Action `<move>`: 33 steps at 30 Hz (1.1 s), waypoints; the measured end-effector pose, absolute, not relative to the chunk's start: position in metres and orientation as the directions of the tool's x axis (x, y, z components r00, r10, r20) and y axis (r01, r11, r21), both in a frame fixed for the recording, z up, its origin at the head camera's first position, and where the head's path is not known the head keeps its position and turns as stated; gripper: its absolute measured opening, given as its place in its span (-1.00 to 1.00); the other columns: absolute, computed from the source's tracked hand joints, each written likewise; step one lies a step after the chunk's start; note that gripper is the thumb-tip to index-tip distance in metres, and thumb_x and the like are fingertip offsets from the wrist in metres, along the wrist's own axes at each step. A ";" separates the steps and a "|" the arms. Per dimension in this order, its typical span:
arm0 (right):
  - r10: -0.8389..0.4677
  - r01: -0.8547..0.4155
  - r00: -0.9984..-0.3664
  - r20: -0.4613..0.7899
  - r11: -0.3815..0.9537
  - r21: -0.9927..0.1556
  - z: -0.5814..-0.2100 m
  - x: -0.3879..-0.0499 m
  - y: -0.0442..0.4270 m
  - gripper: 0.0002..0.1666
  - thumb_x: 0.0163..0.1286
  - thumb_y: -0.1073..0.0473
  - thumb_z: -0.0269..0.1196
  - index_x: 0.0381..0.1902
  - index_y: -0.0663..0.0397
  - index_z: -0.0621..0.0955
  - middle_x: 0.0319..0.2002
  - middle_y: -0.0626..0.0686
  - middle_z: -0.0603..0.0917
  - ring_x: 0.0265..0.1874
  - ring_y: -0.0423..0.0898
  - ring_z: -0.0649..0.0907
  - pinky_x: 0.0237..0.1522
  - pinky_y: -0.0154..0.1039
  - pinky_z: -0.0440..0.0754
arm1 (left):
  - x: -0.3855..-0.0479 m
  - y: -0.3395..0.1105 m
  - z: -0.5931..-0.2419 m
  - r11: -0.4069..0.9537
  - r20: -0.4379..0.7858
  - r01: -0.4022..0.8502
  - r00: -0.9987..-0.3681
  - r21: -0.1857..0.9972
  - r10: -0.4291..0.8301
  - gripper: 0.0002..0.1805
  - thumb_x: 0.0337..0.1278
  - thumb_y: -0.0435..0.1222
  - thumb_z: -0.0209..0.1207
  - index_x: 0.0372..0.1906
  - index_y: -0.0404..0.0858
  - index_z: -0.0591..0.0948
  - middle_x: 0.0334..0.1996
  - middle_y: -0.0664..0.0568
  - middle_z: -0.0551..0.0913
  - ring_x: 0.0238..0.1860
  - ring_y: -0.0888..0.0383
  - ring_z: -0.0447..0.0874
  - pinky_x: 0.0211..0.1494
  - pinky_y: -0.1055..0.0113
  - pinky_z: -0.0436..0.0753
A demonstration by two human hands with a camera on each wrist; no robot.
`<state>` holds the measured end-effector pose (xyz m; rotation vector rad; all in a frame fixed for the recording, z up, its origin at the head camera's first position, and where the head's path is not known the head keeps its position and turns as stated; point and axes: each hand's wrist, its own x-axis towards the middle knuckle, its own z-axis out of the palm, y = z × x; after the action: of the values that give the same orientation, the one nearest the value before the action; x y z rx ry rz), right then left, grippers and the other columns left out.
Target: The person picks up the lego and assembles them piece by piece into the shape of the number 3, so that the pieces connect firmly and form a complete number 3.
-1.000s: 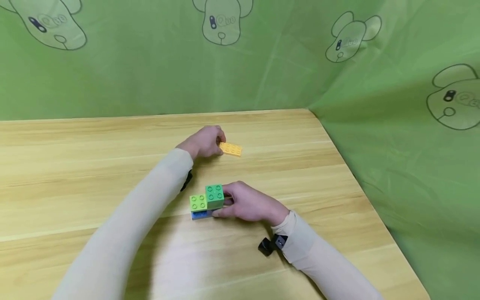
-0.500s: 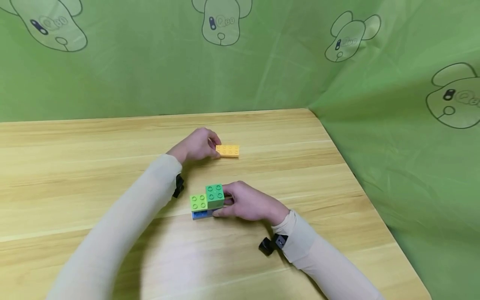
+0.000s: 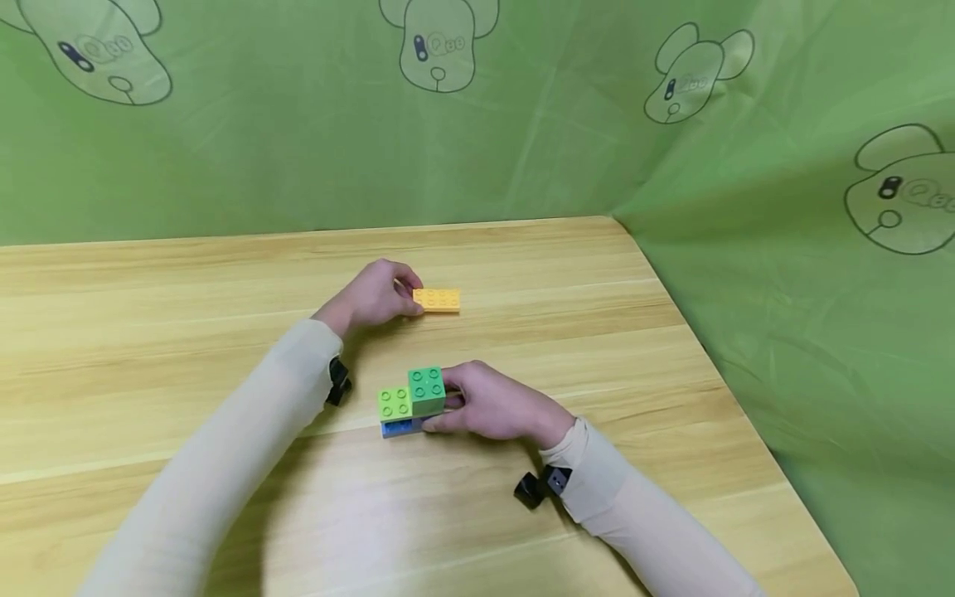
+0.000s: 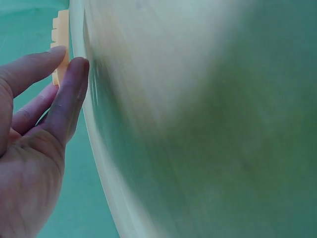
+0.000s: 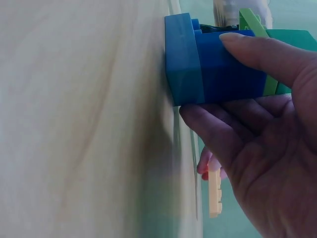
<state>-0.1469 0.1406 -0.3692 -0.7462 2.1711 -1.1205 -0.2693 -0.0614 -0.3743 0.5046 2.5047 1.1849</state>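
Toward the back of the table, my left hand point(image 3: 376, 294) pinches the left end of a flat yellow-orange toy brick point(image 3: 440, 301). In the left wrist view, thumb and fingers hold this brick point(image 4: 63, 37) at its lower part. Nearer to me, my right hand point(image 3: 500, 402) grips a stack of toy bricks from its right side. A green brick point(image 3: 427, 390) tops the stack, above a flat lime brick point(image 3: 394, 403) that juts out left. Blue bricks point(image 5: 230, 64) form the lower part, with the thumb on one side and fingers on the other in the right wrist view.
The wooden table point(image 3: 597, 348) ends at a green curtain point(image 3: 298, 149) with printed animal heads, which hangs behind and along the right side. A black strap mount point(image 3: 540, 487) sits at the right wrist, and another point(image 3: 339, 381) at the left.
My left hand has moved left and slightly toward me with the yellow-orange brick, which has turned straighter to the table's back edge. The right hand and its stack have stayed in place.
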 end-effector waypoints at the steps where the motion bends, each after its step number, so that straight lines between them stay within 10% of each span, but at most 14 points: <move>1: -0.698 -0.211 -0.676 -0.236 0.490 -0.846 -0.369 -0.147 0.140 -0.61 0.26 0.23 0.41 0.04 0.19 0.63 -0.12 -0.08 0.73 -0.11 -0.28 0.67 -0.03 -0.36 0.61 | -0.268 -0.062 -0.375 0.588 -0.138 0.165 -0.889 0.792 0.437 -0.61 0.08 -0.38 0.39 0.02 -0.40 0.60 -0.23 -0.11 0.60 -0.22 0.05 0.56 -0.12 0.27 0.53; 33: -0.670 -0.198 -0.688 -0.279 0.544 -0.816 -0.367 -0.147 0.139 -0.61 0.26 0.19 0.41 0.04 0.14 0.64 -0.11 -0.11 0.71 -0.12 -0.30 0.65 -0.01 -0.38 0.58 | -0.237 -0.109 -0.378 0.428 -0.206 -0.088 -0.949 0.900 0.239 -0.56 0.11 -0.39 0.36 0.12 -0.37 0.58 -0.09 -0.17 0.59 -0.09 0.02 0.53 -0.05 0.28 0.54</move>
<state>-0.1466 0.1394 -0.3667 -0.6980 2.2014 -1.0623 -0.2372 -0.1090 -0.3783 0.1306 2.3823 1.5284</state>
